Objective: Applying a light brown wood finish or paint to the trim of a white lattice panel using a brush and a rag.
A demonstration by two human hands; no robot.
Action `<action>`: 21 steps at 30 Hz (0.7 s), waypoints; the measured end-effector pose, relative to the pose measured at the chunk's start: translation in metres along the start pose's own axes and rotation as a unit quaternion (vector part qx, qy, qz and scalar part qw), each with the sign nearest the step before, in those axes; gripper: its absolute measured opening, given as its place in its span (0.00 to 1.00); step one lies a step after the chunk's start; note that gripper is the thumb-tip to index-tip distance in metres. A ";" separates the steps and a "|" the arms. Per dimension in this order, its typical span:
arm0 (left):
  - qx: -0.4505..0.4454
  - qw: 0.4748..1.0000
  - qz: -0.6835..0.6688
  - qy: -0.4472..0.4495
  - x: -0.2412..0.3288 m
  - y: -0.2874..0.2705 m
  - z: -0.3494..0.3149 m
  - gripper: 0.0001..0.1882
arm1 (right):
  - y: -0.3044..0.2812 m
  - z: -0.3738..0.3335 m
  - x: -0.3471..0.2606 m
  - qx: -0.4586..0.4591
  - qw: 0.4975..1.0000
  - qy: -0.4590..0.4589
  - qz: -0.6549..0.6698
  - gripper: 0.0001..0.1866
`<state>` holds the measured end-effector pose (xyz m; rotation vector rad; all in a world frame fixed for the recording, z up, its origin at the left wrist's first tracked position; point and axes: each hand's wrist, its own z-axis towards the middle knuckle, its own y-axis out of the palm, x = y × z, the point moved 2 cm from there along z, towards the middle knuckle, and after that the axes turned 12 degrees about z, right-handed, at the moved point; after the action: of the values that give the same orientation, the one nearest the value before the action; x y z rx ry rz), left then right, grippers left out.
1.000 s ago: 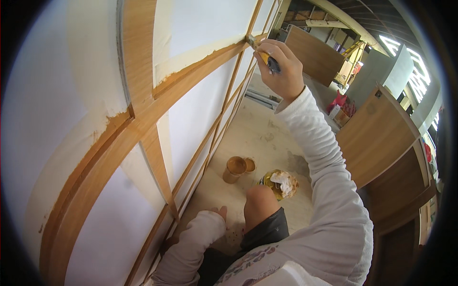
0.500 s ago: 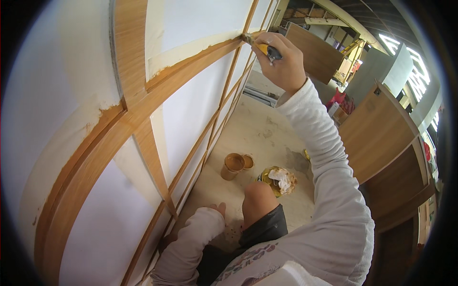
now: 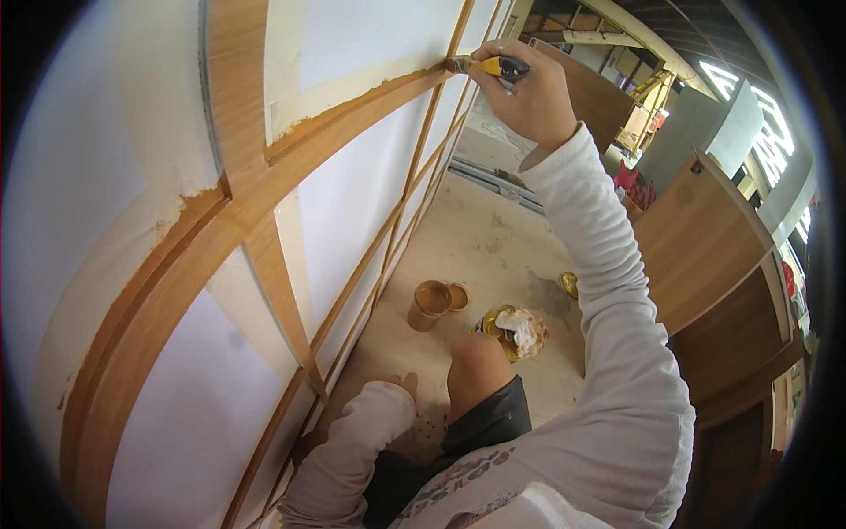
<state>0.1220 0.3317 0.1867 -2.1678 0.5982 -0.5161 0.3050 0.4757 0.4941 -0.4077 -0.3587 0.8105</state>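
Right hand (image 3: 527, 93) is clenching one yellow-handled brush (image 3: 487, 66), bristles touching a glossy curved wood strip (image 3: 352, 97). Left hand (image 3: 401, 385) is resting on the floor (image 3: 493, 247), fingers unclear. Two round tins (image 3: 429, 303) are standing nearby.

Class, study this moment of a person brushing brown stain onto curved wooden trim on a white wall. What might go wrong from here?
1. The brush in the right hand works right beside the masking tape; stain may well creep past it onto the white wall, as the ragged brown edges lower down suggest.
2. The open cup of stain stands on the floor near the raised knee; a shift of the leg might tip it.
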 end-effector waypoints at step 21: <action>0.050 0.998 -0.008 0.026 -0.008 0.026 0.028 0.21 | -0.053 0.103 0.000 0.141 0.987 0.076 -0.019 0.08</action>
<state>0.1249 0.3383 0.1482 -2.0715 0.5706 -0.5993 0.2904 0.4651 0.6087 -0.1950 -0.1072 0.7748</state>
